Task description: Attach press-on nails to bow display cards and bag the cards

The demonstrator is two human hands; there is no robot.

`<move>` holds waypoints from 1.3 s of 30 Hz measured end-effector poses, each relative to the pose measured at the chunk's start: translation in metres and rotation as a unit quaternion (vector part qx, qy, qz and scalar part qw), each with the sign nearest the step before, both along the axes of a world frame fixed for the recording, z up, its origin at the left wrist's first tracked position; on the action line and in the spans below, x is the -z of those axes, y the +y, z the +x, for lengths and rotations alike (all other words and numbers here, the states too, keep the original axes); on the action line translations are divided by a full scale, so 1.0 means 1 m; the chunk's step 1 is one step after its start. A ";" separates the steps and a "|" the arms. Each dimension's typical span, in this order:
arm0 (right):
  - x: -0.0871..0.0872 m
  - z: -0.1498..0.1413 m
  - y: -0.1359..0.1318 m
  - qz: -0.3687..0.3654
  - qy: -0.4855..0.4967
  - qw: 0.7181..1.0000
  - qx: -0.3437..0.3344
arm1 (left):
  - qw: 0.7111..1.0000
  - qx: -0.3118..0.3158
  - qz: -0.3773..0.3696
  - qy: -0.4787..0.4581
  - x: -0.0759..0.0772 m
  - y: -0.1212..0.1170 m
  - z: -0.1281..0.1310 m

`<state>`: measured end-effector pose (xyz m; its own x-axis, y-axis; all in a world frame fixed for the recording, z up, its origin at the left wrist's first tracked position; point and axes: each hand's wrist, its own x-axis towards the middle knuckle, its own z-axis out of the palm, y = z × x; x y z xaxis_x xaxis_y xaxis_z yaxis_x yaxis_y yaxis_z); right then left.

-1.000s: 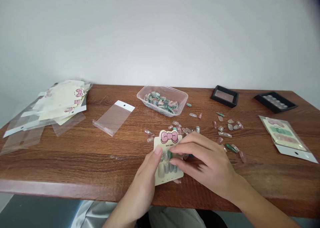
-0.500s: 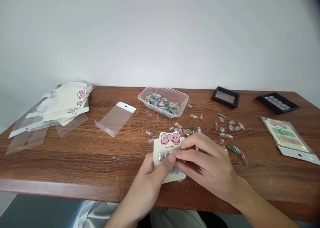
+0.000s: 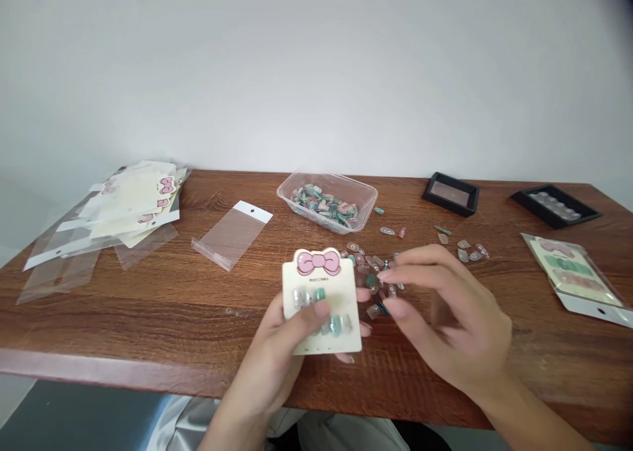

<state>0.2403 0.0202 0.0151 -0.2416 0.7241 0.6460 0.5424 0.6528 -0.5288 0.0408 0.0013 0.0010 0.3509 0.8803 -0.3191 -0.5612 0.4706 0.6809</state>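
My left hand [image 3: 277,352] grips a cream card [image 3: 324,299] with a pink bow on top, thumb pressed on its face. Several green and silvery press-on nails are stuck on the card in rows. The card is lifted off the wooden table [image 3: 148,319] and tilted toward me. My right hand [image 3: 445,326] hovers just right of the card, fingers curled and apart, above several loose nails [image 3: 376,273] scattered on the wood. I see nothing between its fingertips.
A clear tub [image 3: 329,202] of mixed nails stands behind the card. An empty clear sleeve [image 3: 231,233] lies to its left, with a stack of cards and sleeves [image 3: 119,207] at far left. Two black trays [image 3: 452,192] [image 3: 556,205] sit at back right, a packed sleeve [image 3: 573,273] at right.
The left hand has lifted the card off the table and shifted it left. The right hand has drawn away from the card's face to the right and spread its fingers.
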 end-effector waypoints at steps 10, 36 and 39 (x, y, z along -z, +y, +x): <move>0.022 -0.010 0.006 -0.116 -0.202 0.971 -0.063 | 0.970 -0.222 0.007 0.095 -0.016 0.014 -0.026; 0.029 -0.011 0.013 -0.095 -0.241 0.965 -0.031 | 0.972 -0.226 0.013 0.067 -0.022 0.015 -0.033; 0.030 -0.005 0.017 -0.105 -0.235 0.966 0.025 | 0.972 -0.223 0.012 0.066 -0.021 0.015 -0.034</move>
